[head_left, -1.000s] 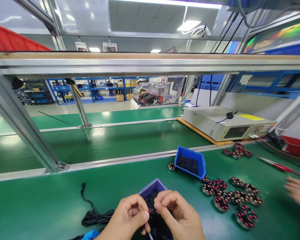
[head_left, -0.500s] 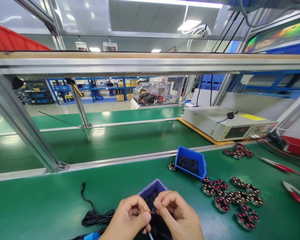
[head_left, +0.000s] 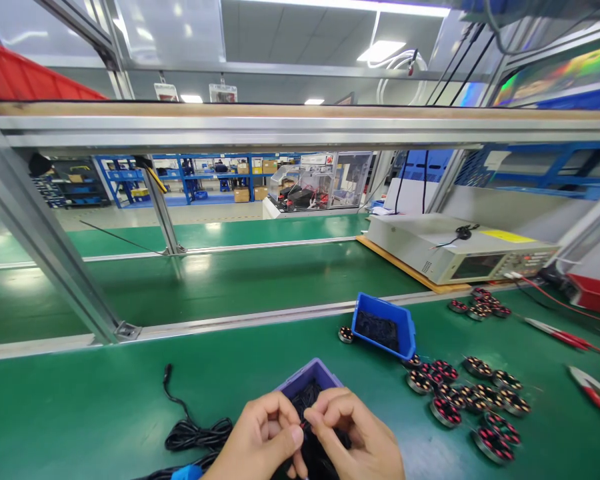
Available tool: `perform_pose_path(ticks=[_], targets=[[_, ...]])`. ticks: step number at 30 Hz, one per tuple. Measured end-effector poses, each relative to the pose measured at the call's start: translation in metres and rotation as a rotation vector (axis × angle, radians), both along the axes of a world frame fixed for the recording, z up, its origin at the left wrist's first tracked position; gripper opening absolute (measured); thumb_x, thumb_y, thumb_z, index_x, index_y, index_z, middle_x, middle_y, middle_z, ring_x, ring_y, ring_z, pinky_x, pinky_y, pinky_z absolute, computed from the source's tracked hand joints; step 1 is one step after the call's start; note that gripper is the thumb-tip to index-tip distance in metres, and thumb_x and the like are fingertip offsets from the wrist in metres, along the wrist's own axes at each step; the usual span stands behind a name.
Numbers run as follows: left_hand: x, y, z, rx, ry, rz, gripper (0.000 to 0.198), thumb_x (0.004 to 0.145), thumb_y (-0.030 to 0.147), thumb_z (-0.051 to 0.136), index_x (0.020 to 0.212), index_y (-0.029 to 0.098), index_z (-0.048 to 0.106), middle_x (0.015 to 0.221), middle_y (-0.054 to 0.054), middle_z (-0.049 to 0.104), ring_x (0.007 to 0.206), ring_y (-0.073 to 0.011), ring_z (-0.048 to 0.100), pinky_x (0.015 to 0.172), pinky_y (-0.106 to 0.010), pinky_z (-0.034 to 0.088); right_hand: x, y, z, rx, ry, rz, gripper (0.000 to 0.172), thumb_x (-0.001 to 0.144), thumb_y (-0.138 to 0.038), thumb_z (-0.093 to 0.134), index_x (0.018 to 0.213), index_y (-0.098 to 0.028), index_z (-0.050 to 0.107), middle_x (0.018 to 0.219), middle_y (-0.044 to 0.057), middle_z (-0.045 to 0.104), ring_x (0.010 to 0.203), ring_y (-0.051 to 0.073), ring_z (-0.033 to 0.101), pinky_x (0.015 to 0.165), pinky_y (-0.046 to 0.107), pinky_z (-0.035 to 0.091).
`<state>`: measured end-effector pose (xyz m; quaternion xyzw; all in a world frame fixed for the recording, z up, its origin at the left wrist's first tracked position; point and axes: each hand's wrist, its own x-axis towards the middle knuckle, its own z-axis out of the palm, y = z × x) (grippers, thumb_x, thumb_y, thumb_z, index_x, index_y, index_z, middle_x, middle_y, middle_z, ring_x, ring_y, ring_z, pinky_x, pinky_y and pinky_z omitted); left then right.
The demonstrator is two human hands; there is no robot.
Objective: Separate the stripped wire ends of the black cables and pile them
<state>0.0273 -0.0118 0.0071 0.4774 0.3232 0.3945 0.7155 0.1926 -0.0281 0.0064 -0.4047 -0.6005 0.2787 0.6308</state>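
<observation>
Both hands meet low over the bench [head_left: 105, 400]. The left hand [head_left: 260, 437] and the right hand [head_left: 355, 433] are curled, knuckles up, and their fingers [head_left: 325, 415] are pressed together tip to tip on a small red piece [head_left: 304, 423]. That piece sits exactly where the two thumbs and forefingers close, so each hand pinches one end of it. Little of it shows, and its exact shape cannot be told. Dark strands hang from it below the fingers, so it looks like the end of a thin lead. Judged from that, it is very light, soft and bendy rather than stiff. It could easily slip or kink, and is best held right at the coloured end with the fingertips, not along the loose strands. Just beyond and beneath the fingers stands a purple bin [head_left: 310, 373] filled with black bits. Farther out and to the right of the fingers a blue bin [head_left: 405, 327] lies tipped toward them. Right of the fingers a cluster of round copper-and-red coils [head_left: 445, 410] lies flat on the bench. To their left is a coiled black cable [head_left: 195, 433]. Well away to the far right are a grey tester box [head_left: 460, 253] and red probes [head_left: 555, 330].
</observation>
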Motion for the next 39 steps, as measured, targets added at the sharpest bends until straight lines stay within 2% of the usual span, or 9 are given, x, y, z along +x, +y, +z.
perform_pose_path(ticks=[5,11,18,26,31,39], targets=[[0.0,0.0,0.002,-0.022,-0.019,-0.018,0.043,0.074,0.053,0.08,0.076,0.017,0.057,0.055,0.002,0.063,0.053,-0.0137,0.065,0.053,-0.021,0.045,-0.001,-0.002,0.002,0.0,0.021,-0.02,0.023,0.086,-0.026,0.074,0.069,-0.021,0.059,0.071,0.003,0.066,0.062,0.016,0.064,0.056,0.021,0.056],[0.0,0.0,0.002,-0.055,-0.015,-0.023,0.043,0.073,0.052,0.081,0.074,0.017,0.057,0.056,0.002,0.062,0.053,-0.0134,0.064,0.053,-0.022,0.045,-0.007,-0.003,0.004,-0.022,0.1,-0.078,0.03,0.084,-0.035,0.076,0.066,-0.022,0.057,0.068,0.003,0.063,0.059,0.016,0.062,0.057,0.023,0.056],[-0.001,0.0,0.002,-0.028,-0.027,-0.031,0.042,0.073,0.052,0.081,0.075,0.017,0.058,0.056,0.002,0.063,0.053,-0.0143,0.066,0.053,-0.022,0.045,-0.001,-0.003,0.004,0.01,0.021,-0.013,0.024,0.085,-0.024,0.075,0.069,-0.022,0.058,0.07,0.002,0.064,0.06,0.015,0.063,0.055,0.021,0.055],[0.0,0.001,0.0,-0.046,-0.031,-0.061,0.041,0.074,0.05,0.081,0.074,0.017,0.058,0.053,0.002,0.065,0.05,-0.0133,0.065,0.052,-0.021,0.044,-0.004,-0.004,0.006,0.016,0.016,-0.041,0.029,0.085,-0.033,0.075,0.066,-0.022,0.058,0.067,0.002,0.064,0.057,0.015,0.062,0.052,0.022,0.054],[-0.001,0.002,0.0,-0.046,-0.045,-0.045,0.04,0.074,0.049,0.082,0.074,0.017,0.058,0.055,0.002,0.064,0.05,-0.0126,0.064,0.052,-0.021,0.044,-0.01,-0.005,0.008,-0.056,0.155,-0.118,0.036,0.083,-0.043,0.077,0.064,-0.022,0.054,0.068,0.002,0.062,0.057,0.014,0.059,0.057,0.023,0.055],[0.0,0.001,0.003,-0.043,-0.051,-0.017,0.042,0.072,0.05,0.083,0.074,0.016,0.059,0.056,0.002,0.063,0.051,-0.0124,0.063,0.053,-0.022,0.044,-0.011,-0.004,0.016,-0.19,0.289,-0.015,0.039,0.08,-0.044,0.08,0.065,-0.021,0.052,0.073,-0.001,0.061,0.053,0.011,0.056,0.055,0.021,0.051]])
